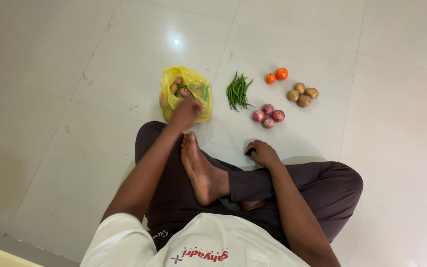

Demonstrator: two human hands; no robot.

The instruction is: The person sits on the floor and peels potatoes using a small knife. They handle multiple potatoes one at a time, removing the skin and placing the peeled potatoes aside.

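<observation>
Yellow bag (pixel 192 79) at upper centre: my left hand (pixel 186 111) reaches it, fingers blurred, grip unclear; right hand (pixel 263 153) rests curled, holding nothing.

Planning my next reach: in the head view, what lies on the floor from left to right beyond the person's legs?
Yellow plastic bag with the left hand at it → green chillies → red onions → potatoes.

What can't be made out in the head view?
- Left hand: motion-blurred over the yellow bag; grip unclear.
- Bag contents: partly hidden by the hand and folded plastic.
- Right hand: fingers curled under against the floor; whether they hold anything is hidden.
- Right forearm: cut off by bottom edge.
</observation>
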